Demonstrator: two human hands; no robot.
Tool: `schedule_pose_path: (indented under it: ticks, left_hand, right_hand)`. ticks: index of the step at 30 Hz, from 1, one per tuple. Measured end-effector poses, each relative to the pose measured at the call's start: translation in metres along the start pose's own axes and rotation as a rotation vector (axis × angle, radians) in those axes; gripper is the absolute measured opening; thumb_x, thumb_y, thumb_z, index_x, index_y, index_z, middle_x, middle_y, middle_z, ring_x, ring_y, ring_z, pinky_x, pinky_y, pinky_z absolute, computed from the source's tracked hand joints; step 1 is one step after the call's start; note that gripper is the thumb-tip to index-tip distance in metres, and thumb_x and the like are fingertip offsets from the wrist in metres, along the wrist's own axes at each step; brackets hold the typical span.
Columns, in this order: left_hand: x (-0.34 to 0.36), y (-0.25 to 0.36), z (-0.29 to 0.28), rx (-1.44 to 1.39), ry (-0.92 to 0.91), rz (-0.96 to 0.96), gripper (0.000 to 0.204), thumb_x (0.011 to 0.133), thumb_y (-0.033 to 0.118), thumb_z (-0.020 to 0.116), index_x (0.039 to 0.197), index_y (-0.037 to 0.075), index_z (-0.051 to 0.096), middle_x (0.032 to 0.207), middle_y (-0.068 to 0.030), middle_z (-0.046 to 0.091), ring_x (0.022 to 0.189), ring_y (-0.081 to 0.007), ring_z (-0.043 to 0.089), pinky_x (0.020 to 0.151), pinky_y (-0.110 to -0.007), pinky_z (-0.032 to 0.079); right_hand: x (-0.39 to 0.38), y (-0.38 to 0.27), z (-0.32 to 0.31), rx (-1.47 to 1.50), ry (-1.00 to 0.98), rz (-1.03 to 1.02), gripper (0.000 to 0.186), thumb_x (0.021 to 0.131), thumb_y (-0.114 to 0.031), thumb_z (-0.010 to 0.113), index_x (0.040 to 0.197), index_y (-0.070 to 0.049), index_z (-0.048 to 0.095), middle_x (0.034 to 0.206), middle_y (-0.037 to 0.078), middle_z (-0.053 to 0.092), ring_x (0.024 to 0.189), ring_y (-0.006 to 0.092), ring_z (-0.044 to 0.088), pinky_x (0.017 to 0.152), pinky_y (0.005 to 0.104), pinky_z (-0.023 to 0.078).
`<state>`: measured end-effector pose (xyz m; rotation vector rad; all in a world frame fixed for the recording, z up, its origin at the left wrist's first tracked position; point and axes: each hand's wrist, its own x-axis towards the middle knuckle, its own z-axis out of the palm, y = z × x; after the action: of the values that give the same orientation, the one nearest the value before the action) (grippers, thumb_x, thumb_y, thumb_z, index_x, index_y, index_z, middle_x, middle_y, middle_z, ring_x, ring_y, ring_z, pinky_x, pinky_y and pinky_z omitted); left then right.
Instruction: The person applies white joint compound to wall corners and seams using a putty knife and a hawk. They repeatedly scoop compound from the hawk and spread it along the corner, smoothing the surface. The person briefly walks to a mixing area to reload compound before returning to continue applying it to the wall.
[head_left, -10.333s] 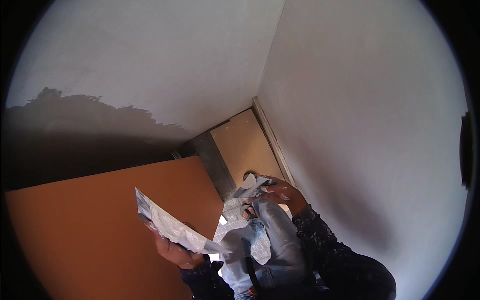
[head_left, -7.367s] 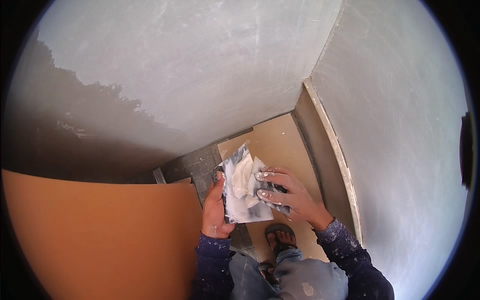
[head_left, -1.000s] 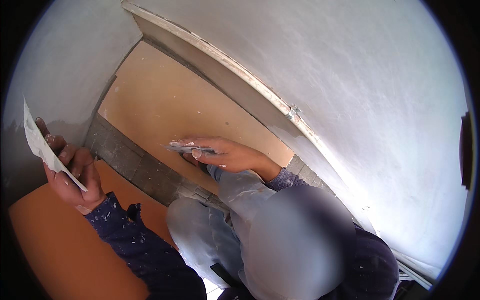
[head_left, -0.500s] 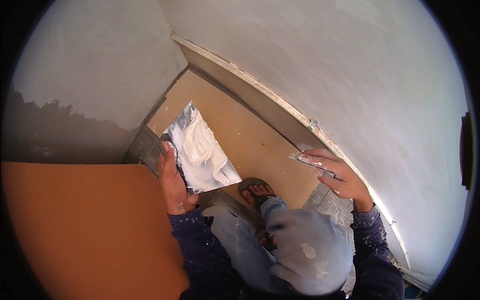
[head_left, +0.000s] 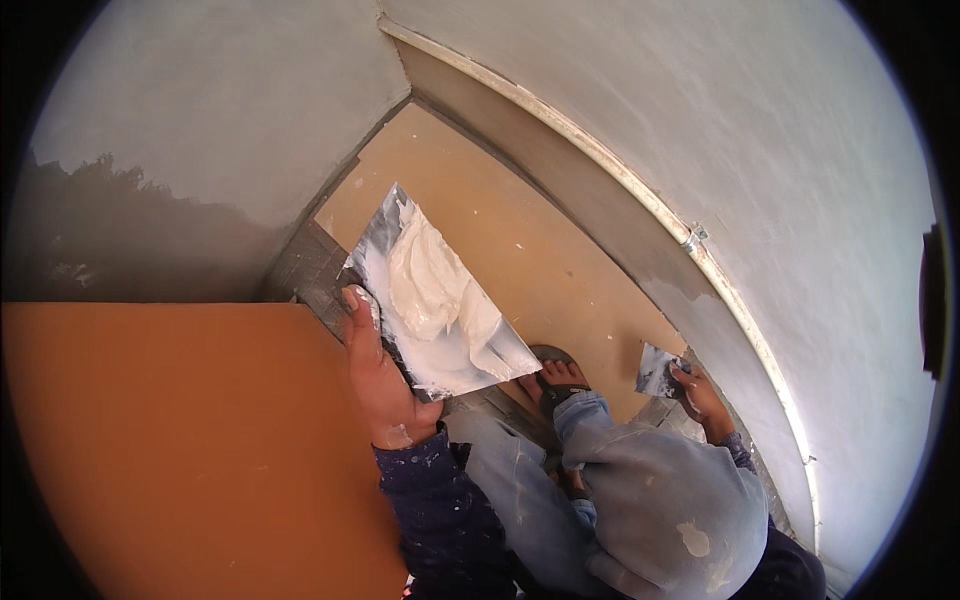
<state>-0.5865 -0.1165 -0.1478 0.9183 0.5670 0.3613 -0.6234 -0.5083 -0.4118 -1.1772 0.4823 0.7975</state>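
My left hand (head_left: 385, 385) is closed round the near left edge of a wide metal putty blade (head_left: 508, 368), thumb on top. A thick heap of white putty (head_left: 435, 285) is spread across the blade's face. Low at the right, beside the wall, my right hand (head_left: 705, 400) grips a smaller putty knife (head_left: 657, 370) with a square, smeared metal blade. Its handle is mostly hidden by my fingers. The two tools are well apart. Dried putty spots my left wrist and sleeve.
A grey plastered wall (head_left: 780, 170) rises on the right, with a white pipe (head_left: 610, 165) clamped along it. Tan board (head_left: 520, 240) covers the floor. An orange surface (head_left: 180, 440) fills the lower left. The left wall (head_left: 230, 110) has a dark unplastered patch (head_left: 130, 235). My sandalled foot (head_left: 560, 380) is below.
My right hand has dropped lower along the wall and turned, so its knife's blade now shows flat. The loaded blade in my left hand appears slightly further right as the view shifts.
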Motion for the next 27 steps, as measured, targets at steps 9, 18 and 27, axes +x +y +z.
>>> schedule_pose_path:
  ticks: [9,18,27]
  left_hand:
    - [-0.011,-0.002,-0.003,-0.13,-0.039,-0.099,0.051,0.101,0.04,0.043,0.136,0.003,0.046,0.134,-0.0107,0.055,0.118,-0.0266,0.056,0.102,-0.04,0.043]
    - [-0.017,-0.002,0.032,-0.163,-0.111,-0.192,0.047,0.1,0.038,0.045,0.132,0.003,0.049,0.129,-0.0094,0.058,0.112,-0.0236,0.059,0.098,-0.038,0.047]
    - [-0.003,0.003,0.026,-0.042,-0.142,-0.153,0.047,0.101,0.039,0.042,0.133,0.004,0.048,0.128,-0.0098,0.058,0.112,-0.0239,0.059,0.097,-0.038,0.048]
  right_hand:
    - [-0.018,0.077,-0.056,0.418,0.213,0.054,0.022,0.095,-0.018,0.052,0.109,-0.003,0.061,0.098,0.006,0.067,0.09,0.018,0.064,0.084,0.0332,0.051]
    - [-0.054,0.048,-0.047,0.314,0.413,-0.101,0.017,0.094,-0.019,0.054,0.1,-0.005,0.062,0.093,0.004,0.065,0.083,0.0167,0.062,0.078,0.033,0.049]
    - [-0.079,0.0,-0.013,0.072,0.337,-0.126,0.042,0.097,-0.025,0.055,0.134,-0.006,0.048,0.114,0.006,0.062,0.098,0.0141,0.061,0.079,0.0341,0.054]
